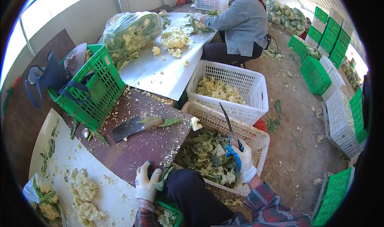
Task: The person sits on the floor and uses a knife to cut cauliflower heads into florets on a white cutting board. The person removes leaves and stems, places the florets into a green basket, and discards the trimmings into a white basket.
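My right hand [241, 159], in a white glove with blue-coated fingers, grips a knife [227, 119] by its handle. Its narrow dark blade points up and away, above a stained white crate [261, 149] of cauliflower leaves [204, 155]. My left hand [146, 179], gloved too, rests at the near edge of the brown board [132, 155], thumb and fingers apart with nothing seen between them. A green leaf [164, 177] lies beside its thumb. On the board is a cleaver [127, 129] with a wooden handle. A pale cauliflower piece [196, 124] sits at the board's right corner.
Beyond the leaf crate stands a white crate [255, 77] holding florets [220, 90]. A green crate [99, 92] with a dark bag tilts on the board. Cauliflower [87, 197] lies on the metal sheet at left. A seated person [243, 23] works ahead; stacked crates [330, 32] line the right.
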A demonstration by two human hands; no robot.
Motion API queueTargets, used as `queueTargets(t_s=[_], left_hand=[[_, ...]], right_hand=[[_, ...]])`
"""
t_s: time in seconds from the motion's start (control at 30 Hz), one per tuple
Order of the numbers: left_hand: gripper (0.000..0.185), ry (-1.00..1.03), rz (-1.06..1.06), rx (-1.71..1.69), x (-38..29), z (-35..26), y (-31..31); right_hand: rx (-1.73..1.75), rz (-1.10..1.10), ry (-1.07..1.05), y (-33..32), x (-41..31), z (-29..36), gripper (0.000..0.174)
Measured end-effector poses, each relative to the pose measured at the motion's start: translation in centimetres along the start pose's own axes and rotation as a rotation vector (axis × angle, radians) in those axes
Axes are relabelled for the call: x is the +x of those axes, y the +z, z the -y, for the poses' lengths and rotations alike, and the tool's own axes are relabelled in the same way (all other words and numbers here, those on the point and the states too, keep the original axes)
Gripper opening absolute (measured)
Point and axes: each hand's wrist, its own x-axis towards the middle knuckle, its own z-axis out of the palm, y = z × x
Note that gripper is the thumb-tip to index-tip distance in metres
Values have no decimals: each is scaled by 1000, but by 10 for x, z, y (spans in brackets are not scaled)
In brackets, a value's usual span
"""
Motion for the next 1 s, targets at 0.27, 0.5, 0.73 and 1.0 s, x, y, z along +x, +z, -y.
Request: queueTargets(t_s=[0.27, 0.5, 0.73, 1.0], left_hand=[[50, -405, 147, -1278, 33, -54, 6], [42, -475, -107, -865, -104, -13, -70], [36, -514, -608, -747, -247, 80, -155], [42, -660, -1189, -1007, -309, 132, -158]], right_hand=[[-72, 300, -309, 97, -13, 48, 38], [262, 771, 168, 276, -105, -22, 37], [-183, 378, 75, 308, -85, -99, 30], [-412, 650, 101, 332, -133, -48, 50]])
